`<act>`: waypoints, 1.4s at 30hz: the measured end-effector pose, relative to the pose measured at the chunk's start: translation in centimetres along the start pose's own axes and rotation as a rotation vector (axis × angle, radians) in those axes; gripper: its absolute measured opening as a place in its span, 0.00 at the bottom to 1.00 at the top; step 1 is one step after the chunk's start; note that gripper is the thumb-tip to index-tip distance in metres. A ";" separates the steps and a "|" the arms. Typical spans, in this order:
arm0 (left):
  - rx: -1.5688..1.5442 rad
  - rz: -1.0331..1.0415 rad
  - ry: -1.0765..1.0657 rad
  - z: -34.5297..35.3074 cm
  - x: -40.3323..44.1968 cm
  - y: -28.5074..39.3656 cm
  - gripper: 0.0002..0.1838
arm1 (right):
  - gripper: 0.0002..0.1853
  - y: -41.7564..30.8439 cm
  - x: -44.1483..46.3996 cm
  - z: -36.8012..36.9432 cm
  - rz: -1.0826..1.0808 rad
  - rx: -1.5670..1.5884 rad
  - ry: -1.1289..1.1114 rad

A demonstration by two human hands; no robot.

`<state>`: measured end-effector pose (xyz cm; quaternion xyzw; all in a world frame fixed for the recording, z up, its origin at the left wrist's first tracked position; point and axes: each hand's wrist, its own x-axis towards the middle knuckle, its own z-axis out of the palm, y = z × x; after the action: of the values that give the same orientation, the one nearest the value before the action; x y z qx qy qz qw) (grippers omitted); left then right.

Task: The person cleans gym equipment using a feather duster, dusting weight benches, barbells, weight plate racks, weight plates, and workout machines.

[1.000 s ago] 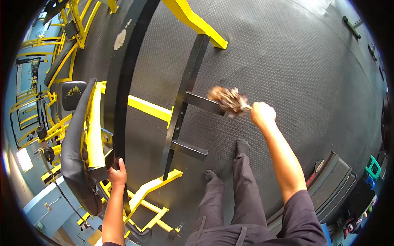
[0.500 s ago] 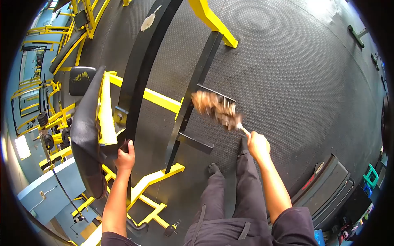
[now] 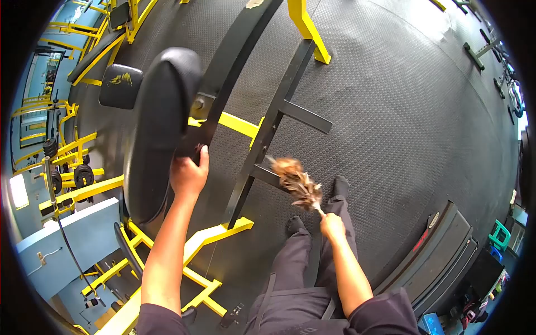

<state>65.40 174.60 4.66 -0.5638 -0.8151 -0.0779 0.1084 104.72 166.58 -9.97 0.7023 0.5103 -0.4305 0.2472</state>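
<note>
My right hand [image 3: 333,227] is closed around the handle of a feather duster [image 3: 298,184], whose brown and orange plumes lie over the lower black crossbar [image 3: 268,174] of the machine. My left hand [image 3: 188,174] grips at the edge of a black padded seat [image 3: 159,134], thumb up; its fingers are partly hidden. Beside the pad runs a thick black curved beam [image 3: 237,47] with a bolted bracket [image 3: 201,104]. An upper black crossbar [image 3: 307,116] sticks out farther along the same black rail.
Yellow frame legs [image 3: 218,237] stand near my feet on the black textured rubber floor [image 3: 391,123]. A treadmill-like black machine [image 3: 430,257] sits to the right. A smaller black pad [image 3: 121,86] and weight plates [image 3: 84,175] are at left. A green stool [image 3: 499,234] stands far right.
The feather duster has moved down and toward me, from the upper crossbar to the lower one. The padded seat has turned to show its broad face, and my left hand has moved up and right.
</note>
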 end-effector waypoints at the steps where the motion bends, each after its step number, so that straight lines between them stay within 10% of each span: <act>1: -0.085 -0.101 -0.142 0.2 -0.1 -0.3 0.40 | 0.21 0.9 -0.5 0.4 0.052 -0.001 0.056; 9: -0.060 0.135 0.244 1.2 0.0 -0.8 0.37 | 0.21 2.7 -10.7 6.4 -0.089 -0.030 -0.004; 19: -0.258 0.067 -0.005 -0.5 -5.3 -2.7 0.34 | 0.10 -4.1 -14.2 24.5 -0.498 -0.177 -0.001; 25: -0.346 0.147 -0.122 -4.4 -17.0 -2.5 0.34 | 0.14 -6.5 -21.8 17.8 -0.697 -0.425 -0.361; 34: -0.526 -0.968 -0.871 -8.6 -55.3 -7.2 0.22 | 0.19 8.8 -12.7 2.6 -0.147 -0.264 -0.114; 36: -0.344 -0.830 -1.313 -9.4 -61.3 -9.5 0.24 | 0.19 13.9 -10.0 -1.4 -0.098 -0.181 0.083; 42: -0.581 -1.131 -0.587 -14.3 -63.4 -5.7 0.25 | 0.15 21.6 -10.0 -9.4 -0.103 -0.246 0.295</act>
<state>82.98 111.85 1.62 -0.0569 -0.9251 -0.1814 -0.3285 127.00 161.25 1.43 0.6954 0.6249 -0.2692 0.2313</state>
